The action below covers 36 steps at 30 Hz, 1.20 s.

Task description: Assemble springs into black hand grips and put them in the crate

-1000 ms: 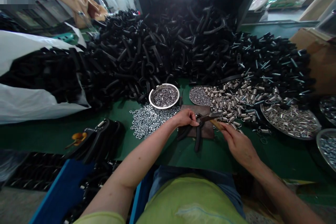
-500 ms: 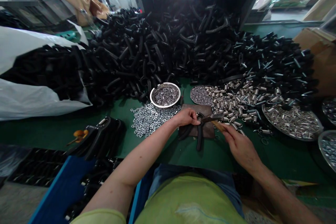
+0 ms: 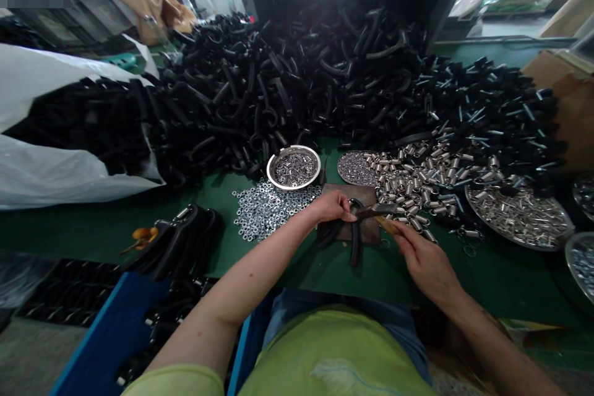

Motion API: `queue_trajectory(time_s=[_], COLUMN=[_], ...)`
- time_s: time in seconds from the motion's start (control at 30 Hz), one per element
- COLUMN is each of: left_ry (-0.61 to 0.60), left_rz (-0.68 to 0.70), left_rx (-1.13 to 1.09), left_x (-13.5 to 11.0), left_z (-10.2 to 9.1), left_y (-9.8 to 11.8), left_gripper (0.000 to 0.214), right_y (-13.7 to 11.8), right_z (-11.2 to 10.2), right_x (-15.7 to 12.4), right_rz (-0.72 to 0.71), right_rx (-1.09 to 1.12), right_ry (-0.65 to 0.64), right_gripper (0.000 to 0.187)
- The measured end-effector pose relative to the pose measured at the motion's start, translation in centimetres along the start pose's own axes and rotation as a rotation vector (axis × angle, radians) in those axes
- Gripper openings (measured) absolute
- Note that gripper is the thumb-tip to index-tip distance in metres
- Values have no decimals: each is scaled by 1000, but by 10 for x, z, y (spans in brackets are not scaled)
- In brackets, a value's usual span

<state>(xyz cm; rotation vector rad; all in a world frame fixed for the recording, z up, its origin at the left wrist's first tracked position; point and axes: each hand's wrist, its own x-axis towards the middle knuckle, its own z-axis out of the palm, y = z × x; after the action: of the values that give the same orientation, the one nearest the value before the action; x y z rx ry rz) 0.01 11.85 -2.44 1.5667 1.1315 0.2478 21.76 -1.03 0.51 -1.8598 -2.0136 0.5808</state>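
Observation:
A black hand grip [image 3: 355, 244] with two splayed handles lies on a dark metal plate [image 3: 371, 235] in front of me. My left hand [image 3: 334, 206] pinches it near its top joint, fingertips pressed together; any small part between them is hidden. My right hand [image 3: 424, 257] is wrapped round the wooden handle of a hammer [image 3: 387, 223]. The hammer's dark head is over the joint, close beside my left fingertips; whether it touches is unclear.
Loose nuts [image 3: 255, 213] and a steel bowl of small metal pins [image 3: 271, 176] are left of the plate. Springs [image 3: 408, 189], a tray of pins [image 3: 515, 241] and knobs with screws [image 3: 501, 99] lie right. Black handles [image 3: 278, 93] are heaped behind. A blue crate [image 3: 111, 328] stands lower left.
The view has shifted very slightly. Both hands, the hammer and the hand grip keep practically the same positions.

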Motion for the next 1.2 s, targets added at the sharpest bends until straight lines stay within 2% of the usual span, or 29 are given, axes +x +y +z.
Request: queue_trajectory(time_s=[0.4, 0.6, 0.77, 0.93, 1.2], left_ry=[125, 236, 290, 308, 398], left_rz=[28, 234, 278, 270, 121], left_rx=[145, 253, 335, 291, 242], left_x=[-6, -17, -26, -34, -26], left_z=[6, 8, 12, 15, 25], left_y=[-3, -2, -4, -5, -4], left_gripper=[30, 29, 33, 21, 16], right_y=[1, 2, 4, 6, 4], right_z=[1, -1, -4, -6, -7], right_x=[-3, -7, -11, -11, -8], right_rz=[16, 38, 40, 65, 49], right_rx=[29, 29, 33, 37, 51], right_ry=[-2, -2, -6, -11, 3], right_gripper=[38, 38, 38, 38, 39])
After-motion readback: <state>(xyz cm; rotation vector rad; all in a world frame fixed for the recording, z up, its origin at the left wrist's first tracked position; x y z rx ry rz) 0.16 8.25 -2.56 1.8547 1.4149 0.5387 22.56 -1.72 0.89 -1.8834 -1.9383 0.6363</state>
